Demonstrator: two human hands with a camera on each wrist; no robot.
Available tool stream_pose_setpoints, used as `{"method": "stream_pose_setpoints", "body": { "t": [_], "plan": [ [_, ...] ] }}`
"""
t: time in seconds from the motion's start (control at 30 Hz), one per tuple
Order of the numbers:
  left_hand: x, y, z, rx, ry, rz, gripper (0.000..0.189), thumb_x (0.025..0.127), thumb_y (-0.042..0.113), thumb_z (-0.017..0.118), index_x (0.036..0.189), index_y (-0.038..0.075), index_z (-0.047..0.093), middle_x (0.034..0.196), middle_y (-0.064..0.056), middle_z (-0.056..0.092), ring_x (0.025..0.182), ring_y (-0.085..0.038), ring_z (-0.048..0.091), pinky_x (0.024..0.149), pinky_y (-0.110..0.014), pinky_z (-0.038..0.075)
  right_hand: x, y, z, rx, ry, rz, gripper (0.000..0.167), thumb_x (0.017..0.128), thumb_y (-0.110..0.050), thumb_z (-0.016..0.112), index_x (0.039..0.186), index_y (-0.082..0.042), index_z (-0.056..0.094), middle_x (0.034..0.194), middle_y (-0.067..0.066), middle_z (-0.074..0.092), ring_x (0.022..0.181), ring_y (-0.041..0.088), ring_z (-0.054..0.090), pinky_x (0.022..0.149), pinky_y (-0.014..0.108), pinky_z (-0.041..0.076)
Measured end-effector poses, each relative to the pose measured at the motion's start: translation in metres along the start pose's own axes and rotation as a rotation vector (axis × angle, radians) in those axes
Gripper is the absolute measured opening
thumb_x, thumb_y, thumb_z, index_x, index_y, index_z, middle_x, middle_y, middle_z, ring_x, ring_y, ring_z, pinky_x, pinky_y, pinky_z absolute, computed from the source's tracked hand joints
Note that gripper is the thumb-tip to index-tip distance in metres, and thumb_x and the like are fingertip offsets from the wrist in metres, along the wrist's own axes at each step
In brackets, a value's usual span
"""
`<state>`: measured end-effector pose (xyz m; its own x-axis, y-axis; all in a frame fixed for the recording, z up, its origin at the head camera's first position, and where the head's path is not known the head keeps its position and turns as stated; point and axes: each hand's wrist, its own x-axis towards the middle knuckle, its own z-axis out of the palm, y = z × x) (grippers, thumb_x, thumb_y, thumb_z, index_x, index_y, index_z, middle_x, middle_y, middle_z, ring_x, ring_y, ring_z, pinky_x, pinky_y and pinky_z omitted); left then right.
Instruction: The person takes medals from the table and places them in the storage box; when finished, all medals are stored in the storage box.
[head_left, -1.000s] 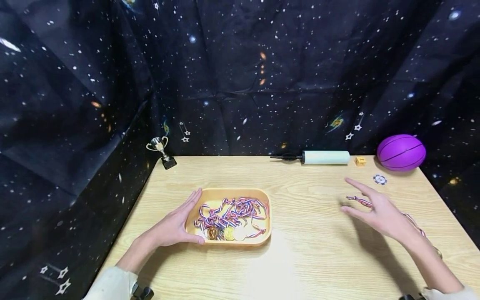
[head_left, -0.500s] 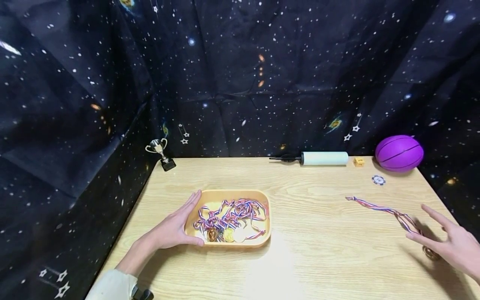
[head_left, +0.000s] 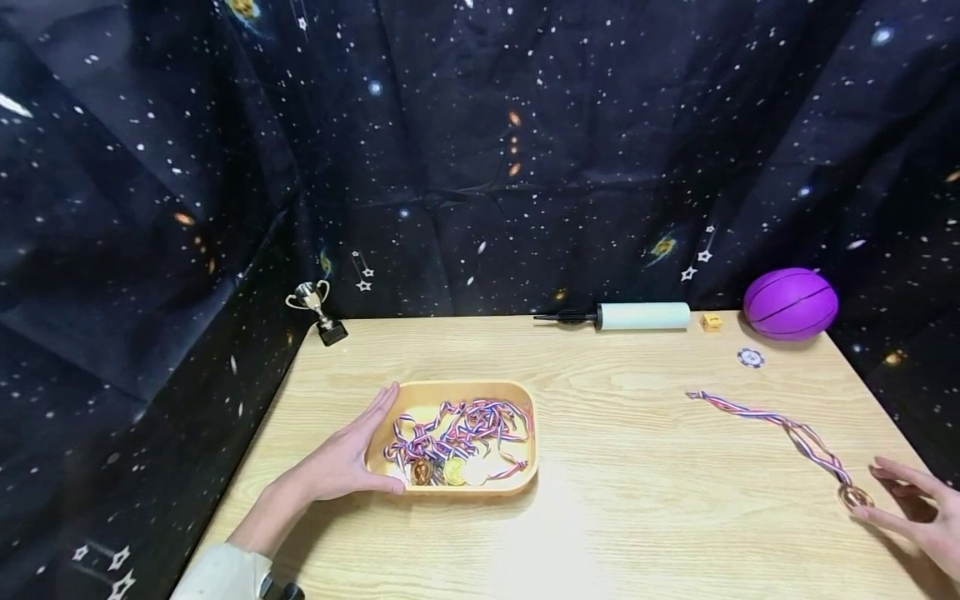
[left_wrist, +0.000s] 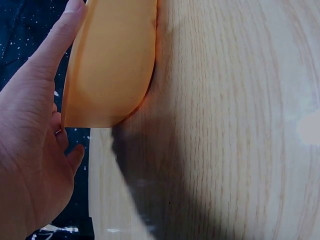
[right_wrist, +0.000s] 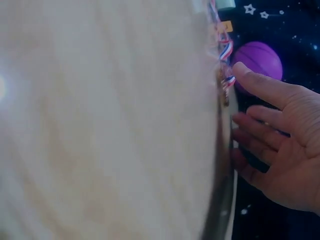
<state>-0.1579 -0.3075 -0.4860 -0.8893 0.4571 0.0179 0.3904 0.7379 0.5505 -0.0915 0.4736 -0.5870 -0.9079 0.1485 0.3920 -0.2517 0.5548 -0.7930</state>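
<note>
My left hand (head_left: pixel 337 461) grips the left end of an orange plastic bin (head_left: pixel 537 450), fingers toward its back corner and thumb at its front corner. In the left wrist view, the thumb lies along the rim of the bin (left_wrist: pixel 110 65). Inside are tangled red, white and blue ribbons (head_left: pixel 468 429) with medals, among them a bronze medal (head_left: pixel 422 472) and a gold medal (head_left: pixel 454 472). At the far right, my right hand (head_left: pixel 926 508) has its fingers spread and holds nothing; its thumb tip is beside a bronze-coloured medal (head_left: pixel 855 497), whose ribbon (head_left: pixel 783 421) stretches back and left across the table.
Along the table's back stand a small trophy cup (head_left: pixel 318 312), a pale hand pump (head_left: pixel 641 316), a yellow cube (head_left: pixel 711 322) and a purple ball (head_left: pixel 791 304). A poker chip (head_left: pixel 751 357) lies before the ball. Dark starry cloth (head_left: pixel 450 150) hangs behind.
My right hand has moved right and toward me, from above the ribbon's knotted end to beside the medal. The left hand stays on the bin. The head view has shifted slightly.
</note>
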Motion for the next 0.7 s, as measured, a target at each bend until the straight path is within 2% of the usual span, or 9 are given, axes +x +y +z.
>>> {"method": "stream_pose_setpoints", "body": {
  "t": [0.1, 0.13, 0.2, 0.27, 0.37, 0.5, 0.6, 0.7],
  "plan": [
    [-0.0005, -0.0002, -0.0001, -0.002, 0.000, -0.005, 0.144, 0.069, 0.059, 0.095, 0.172, 0.014, 0.006, 0.177, -0.010, 0.003, 0.162, -0.034, 0.011, 0.126, -0.060, 0.019, -0.0028, 0.0034, 0.0005, -0.041, -0.003, -0.047, 0.091, 0.060, 0.018, 0.091, 0.130, -0.038, 0.073, 0.110, -0.036, 0.057, 0.087, -0.009, 0.045, 0.068, 0.001, 0.035],
    [-0.0006, -0.0001, -0.0001, -0.004, 0.000, -0.007, 0.144, 0.069, 0.059, 0.095, 0.172, 0.015, 0.006, 0.177, -0.009, 0.003, 0.162, -0.033, 0.011, 0.127, -0.060, 0.019, -0.0036, 0.0037, 0.0004, -0.058, -0.006, -0.058, 0.088, 0.060, 0.017, 0.091, 0.129, -0.035, 0.075, 0.110, -0.034, 0.056, 0.085, -0.007, 0.044, 0.064, 0.004, 0.035],
    [-0.0004, 0.0001, 0.0000, -0.006, 0.001, -0.006, 0.144, 0.069, 0.058, 0.096, 0.173, 0.015, 0.006, 0.177, -0.009, 0.003, 0.162, -0.033, 0.011, 0.127, -0.059, 0.019, -0.0044, 0.0030, -0.0007, -0.116, -0.010, -0.071, 0.084, 0.061, 0.012, 0.094, 0.124, -0.039, 0.075, 0.110, -0.033, 0.053, 0.082, -0.001, 0.038, 0.059, 0.012, 0.032],
    [-0.0003, 0.0003, -0.0003, -0.007, -0.001, -0.011, 0.144, 0.068, 0.058, 0.096, 0.173, 0.016, 0.006, 0.177, -0.007, 0.002, 0.162, -0.031, 0.011, 0.127, -0.058, 0.019, -0.0045, 0.0019, -0.0004, -0.134, -0.013, -0.076, 0.079, 0.061, 0.013, 0.093, 0.122, -0.036, 0.077, 0.110, -0.034, 0.054, 0.080, 0.001, 0.038, 0.056, 0.016, 0.031],
    [-0.0002, 0.0001, -0.0002, -0.006, -0.002, -0.010, 0.145, 0.068, 0.058, 0.096, 0.173, 0.015, 0.005, 0.178, -0.007, 0.002, 0.162, -0.031, 0.010, 0.127, -0.058, 0.018, -0.0045, -0.0002, -0.0001, -0.150, -0.016, -0.073, 0.068, 0.062, 0.013, 0.092, 0.119, -0.023, 0.080, 0.109, -0.032, 0.054, 0.077, 0.002, 0.039, 0.055, 0.020, 0.031],
    [-0.0005, -0.0007, 0.0008, 0.002, 0.004, -0.002, 0.144, 0.069, 0.061, 0.095, 0.172, 0.013, 0.006, 0.178, -0.009, 0.003, 0.162, -0.033, 0.011, 0.127, -0.059, 0.019, -0.0056, -0.0008, -0.0003, -0.221, -0.023, -0.029, 0.057, 0.065, 0.010, 0.093, 0.115, -0.016, 0.081, 0.104, -0.029, 0.050, 0.073, 0.004, 0.038, 0.053, 0.024, 0.031],
    [-0.0006, -0.0011, 0.0017, 0.010, 0.013, 0.007, 0.144, 0.069, 0.065, 0.093, 0.172, 0.012, 0.007, 0.178, -0.010, 0.004, 0.162, -0.035, 0.012, 0.126, -0.060, 0.020, -0.0057, -0.0001, -0.0006, -0.264, -0.032, -0.009, 0.054, 0.067, 0.006, 0.095, 0.112, -0.020, 0.082, 0.103, -0.029, 0.048, 0.073, 0.004, 0.038, 0.053, 0.024, 0.030],
    [-0.0002, -0.0014, 0.0023, 0.012, 0.014, 0.006, 0.144, 0.069, 0.068, 0.091, 0.172, 0.013, 0.007, 0.178, -0.009, 0.004, 0.162, -0.035, 0.012, 0.126, -0.060, 0.020, -0.0039, -0.0009, 0.0007, -0.225, -0.024, -0.043, 0.052, 0.064, 0.012, 0.093, 0.107, -0.017, 0.083, 0.101, -0.030, 0.052, 0.073, 0.003, 0.039, 0.053, 0.023, 0.030]
  ]
}}
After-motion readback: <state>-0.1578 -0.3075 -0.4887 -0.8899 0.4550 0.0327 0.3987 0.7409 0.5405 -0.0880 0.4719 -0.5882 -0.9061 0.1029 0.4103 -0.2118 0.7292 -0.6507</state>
